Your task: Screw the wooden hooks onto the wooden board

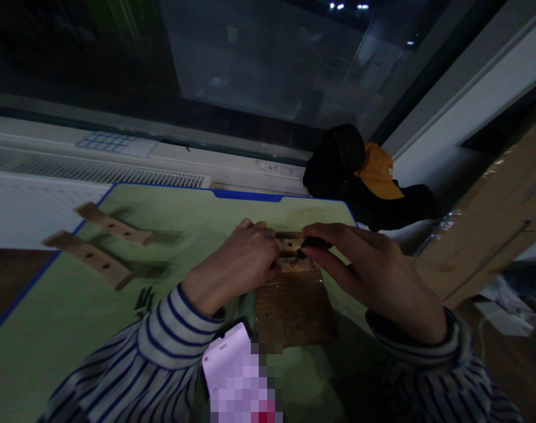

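Observation:
Over a brown wooden board (294, 308), my left hand (244, 258) is closed, its curled fingers on the left end of a pale wooden piece with holes (290, 244). My right hand (360, 258) pinches a small dark-handled tool (310, 244) with a thin tip; its exact kind is unclear. The tip points down and left at a hole in the wood near the board's far edge. Whether it sits inside the hole I cannot tell. My fingers hide both ends of the wooden piece.
Two curved wooden pieces, a farther one (118, 226) and a nearer one (94, 256), lie on the green-topped table (197, 214) at left. Several small dark pieces (144, 298) lie nearer. A lit phone (228, 352) is at front. Beyond are a window, black and orange caps (378, 170) and cardboard (483, 217).

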`<action>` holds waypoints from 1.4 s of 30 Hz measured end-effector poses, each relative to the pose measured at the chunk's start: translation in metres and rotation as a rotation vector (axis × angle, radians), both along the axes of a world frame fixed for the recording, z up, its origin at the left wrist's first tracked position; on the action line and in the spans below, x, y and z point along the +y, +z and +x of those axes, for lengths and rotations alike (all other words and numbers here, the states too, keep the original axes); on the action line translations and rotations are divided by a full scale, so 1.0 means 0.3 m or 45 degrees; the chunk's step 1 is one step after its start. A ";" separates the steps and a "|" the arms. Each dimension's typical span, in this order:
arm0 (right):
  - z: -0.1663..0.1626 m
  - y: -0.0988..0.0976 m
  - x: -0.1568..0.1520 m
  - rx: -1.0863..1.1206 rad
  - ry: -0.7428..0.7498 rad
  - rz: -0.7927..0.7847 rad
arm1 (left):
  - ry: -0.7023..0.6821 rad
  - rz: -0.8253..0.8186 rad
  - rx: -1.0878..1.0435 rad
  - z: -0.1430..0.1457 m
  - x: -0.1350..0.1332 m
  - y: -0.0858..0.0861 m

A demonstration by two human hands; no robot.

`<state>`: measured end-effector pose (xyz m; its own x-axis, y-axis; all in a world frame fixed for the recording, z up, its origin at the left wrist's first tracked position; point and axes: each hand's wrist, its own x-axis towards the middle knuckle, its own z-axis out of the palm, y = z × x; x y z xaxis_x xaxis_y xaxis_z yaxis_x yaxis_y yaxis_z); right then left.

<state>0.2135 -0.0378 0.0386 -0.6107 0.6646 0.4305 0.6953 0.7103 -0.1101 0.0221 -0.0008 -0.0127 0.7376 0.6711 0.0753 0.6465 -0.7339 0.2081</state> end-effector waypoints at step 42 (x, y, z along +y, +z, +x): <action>-0.006 -0.026 0.009 0.062 -0.022 0.062 | -0.037 -0.209 -0.669 0.016 0.021 0.017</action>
